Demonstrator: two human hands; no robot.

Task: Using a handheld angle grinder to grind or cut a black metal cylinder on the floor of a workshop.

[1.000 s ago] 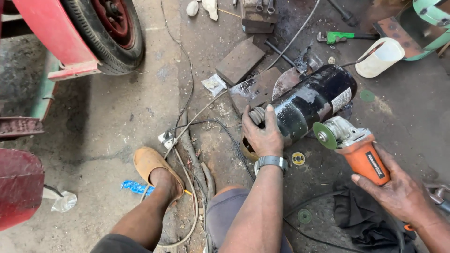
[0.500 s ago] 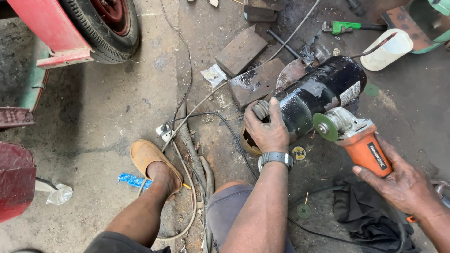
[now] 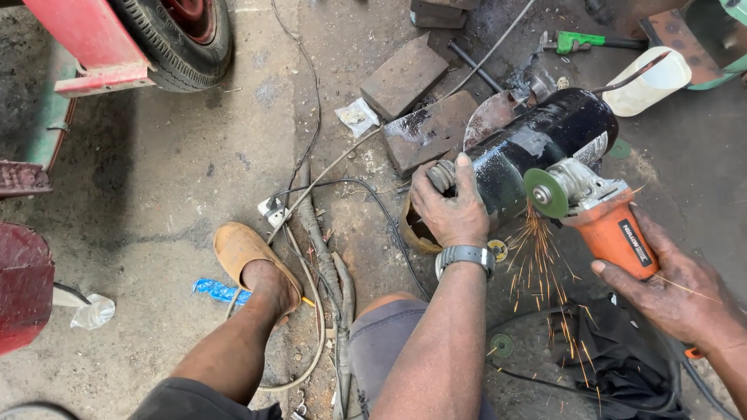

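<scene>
A black cylindrical motor [image 3: 545, 144] lies on the oily floor, its shaft end toward me. My left hand [image 3: 451, 206], with a grey wristwatch, grips that shaft end and steadies it. My right hand [image 3: 673, 292] holds an orange angle grinder [image 3: 607, 225] by its body. The grinder's green disc [image 3: 545, 193] touches the motor's side, and orange sparks fall from it toward the floor.
Two flat bricks [image 3: 405, 74] lie just beyond the motor. A white plastic jug [image 3: 646, 82] and a green-handled wrench [image 3: 580, 40] sit at the far right. Cables [image 3: 323, 257] and a socket run past my left foot in a tan shoe [image 3: 245, 253]. A tyre [image 3: 183, 31] and red bodywork stand far left.
The grinder disc has come against the motor and sparks now fly downward; before there were none. My left hand has stayed on the shaft end.
</scene>
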